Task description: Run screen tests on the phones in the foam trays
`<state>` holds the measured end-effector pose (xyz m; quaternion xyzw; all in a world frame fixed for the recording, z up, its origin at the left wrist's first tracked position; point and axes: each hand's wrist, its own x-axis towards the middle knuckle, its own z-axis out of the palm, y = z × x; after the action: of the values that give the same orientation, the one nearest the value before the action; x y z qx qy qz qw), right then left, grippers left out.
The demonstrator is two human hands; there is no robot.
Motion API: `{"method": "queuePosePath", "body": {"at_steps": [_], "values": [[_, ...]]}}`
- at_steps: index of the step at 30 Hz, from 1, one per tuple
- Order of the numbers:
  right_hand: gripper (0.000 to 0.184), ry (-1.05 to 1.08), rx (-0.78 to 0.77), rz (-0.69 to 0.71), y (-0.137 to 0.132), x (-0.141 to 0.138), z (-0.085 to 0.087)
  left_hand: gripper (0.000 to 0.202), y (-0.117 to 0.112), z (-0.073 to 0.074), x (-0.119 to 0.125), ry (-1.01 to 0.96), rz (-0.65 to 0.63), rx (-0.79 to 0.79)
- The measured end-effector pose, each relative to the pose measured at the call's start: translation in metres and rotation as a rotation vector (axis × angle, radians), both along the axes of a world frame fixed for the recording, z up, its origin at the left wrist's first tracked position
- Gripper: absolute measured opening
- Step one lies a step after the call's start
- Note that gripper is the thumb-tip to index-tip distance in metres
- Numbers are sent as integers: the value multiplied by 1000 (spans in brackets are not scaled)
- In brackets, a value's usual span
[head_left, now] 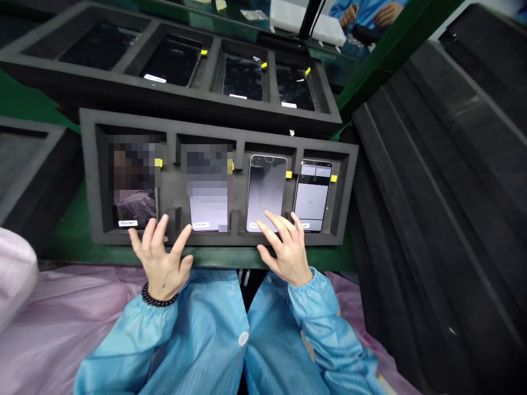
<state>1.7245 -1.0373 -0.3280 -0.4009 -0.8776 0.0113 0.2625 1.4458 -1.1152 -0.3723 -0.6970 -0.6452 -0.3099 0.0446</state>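
A black foam tray [209,240] lies in front of me with several smartphones in its compartments. My left hand [162,260] is open at the near edge, fingers spread, below the dark leftmost phone [144,211] and with one finger by the lit second phone [209,211]. My right hand [286,249] is open too, fingertips over the lower part of the third phone [267,184], which has a grey screen. One of its fingers reaches beside the rightmost phone [313,192], whose screen shows light panels. Neither hand grips anything. Parts of the two left phones are blurred out.
Behind stands another foam tray [160,96] holding dark phones with yellow tabs. Stacked black foam trays [432,192] rise at the right, beside a green post [391,60]. Another tray [28,129] sits at the left. Across the bench are a co-worker's hands [387,13].
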Motion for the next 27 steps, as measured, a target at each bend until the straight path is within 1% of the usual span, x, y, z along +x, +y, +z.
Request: {"method": "queuePosePath", "body": {"at_steps": [2,3,6,8,11,15,20,22,25,27], "values": [[54,21,8,5,0,0,0,57,0,0,0,-47,-13,18],[53,17,8,4,0,0,0,57,0,0,0,-61,-18,15],[40,-42,4,0,0,-1,2,54,1,0,0,-27,-11,-39],[35,-57,1,2,0,-1,3,55,1,0,0,14,3,-57],[37,-25,13,-4,1,-2,4,57,0,0,0,25,12,-12],[43,1,23,-6,1,-1,3,59,1,1,0,7,-11,5],[34,-56,9,-2,1,-2,2,57,2,4,1,54,-6,-50],[34,-64,7,-7,0,-2,2,57,2,3,2,36,-3,-49],[37,-42,9,-13,1,-2,3,58,2,1,2,-20,-6,4],[38,-36,6,-10,1,-2,4,57,3,-1,2,-25,-1,49]]}}
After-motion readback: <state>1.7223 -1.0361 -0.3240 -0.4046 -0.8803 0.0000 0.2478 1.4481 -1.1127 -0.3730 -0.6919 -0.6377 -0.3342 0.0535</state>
